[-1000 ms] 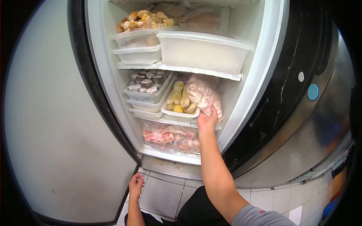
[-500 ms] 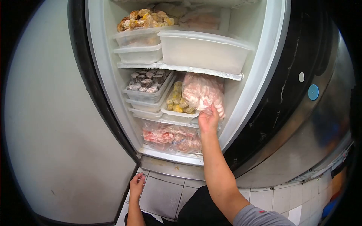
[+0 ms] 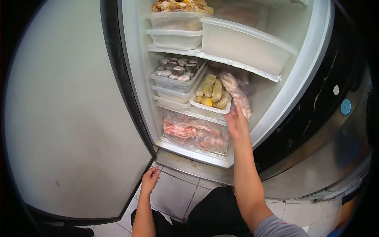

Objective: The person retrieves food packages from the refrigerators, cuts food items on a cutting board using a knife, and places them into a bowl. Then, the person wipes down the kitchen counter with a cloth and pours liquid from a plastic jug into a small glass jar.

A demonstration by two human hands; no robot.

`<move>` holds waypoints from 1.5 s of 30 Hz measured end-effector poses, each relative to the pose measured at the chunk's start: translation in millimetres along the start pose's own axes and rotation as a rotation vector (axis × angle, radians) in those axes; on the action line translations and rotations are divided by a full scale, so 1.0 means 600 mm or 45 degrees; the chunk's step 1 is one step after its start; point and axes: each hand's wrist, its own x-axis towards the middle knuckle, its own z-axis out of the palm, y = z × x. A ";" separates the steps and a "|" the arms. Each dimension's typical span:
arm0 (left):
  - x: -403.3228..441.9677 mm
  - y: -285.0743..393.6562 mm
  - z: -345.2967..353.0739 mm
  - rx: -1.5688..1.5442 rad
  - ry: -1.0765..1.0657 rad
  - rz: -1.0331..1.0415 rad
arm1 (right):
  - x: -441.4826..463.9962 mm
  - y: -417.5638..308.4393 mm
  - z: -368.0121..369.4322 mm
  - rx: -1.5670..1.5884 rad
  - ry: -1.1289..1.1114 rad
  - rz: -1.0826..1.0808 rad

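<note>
Note bag (image 3: 236, 93): clear film, creased and slightly glossy, pale pink-white lumps visible through it. Long and narrow in outline, tilted, with upper end to the left and lower end to the right. Lies at the right side of the middle shelf (image 3: 209, 117), against the right end of the basket (image 3: 209, 109) of yellow pieces (image 3: 216, 90). Reaches in with right hand (image 3: 237, 124), fingers partly spread and pointing up, at the lower end of the bag and close to the basket's near right corner; cannot tell whether film is pinched. Bag mostly above and beyond the fingertips. Holds left hand (image 3: 149, 181) low, part open with fingers loosely curled, near the door (image 3: 71, 118) edge and above the tiled floor (image 3: 169, 193). On same shelf, left of basket: stacked tubs (image 3: 172, 94), dark frosted pieces (image 3: 177, 70) in the top one. Above, on the frosted upper shelf (image 3: 215, 57): large white tub (image 3: 244, 45), and golden pieces (image 3: 181, 5) over smaller tubs at left. Below: clear bags of pink and red contents (image 3: 193, 132). At right, outside the white cabinet: black panel with blue disc (image 3: 346, 107), then dull metal.
</note>
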 end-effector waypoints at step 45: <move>-0.493 0.004 -0.190 -0.802 0.973 -1.045 | -0.555 0.181 -0.026 -1.535 -1.565 1.077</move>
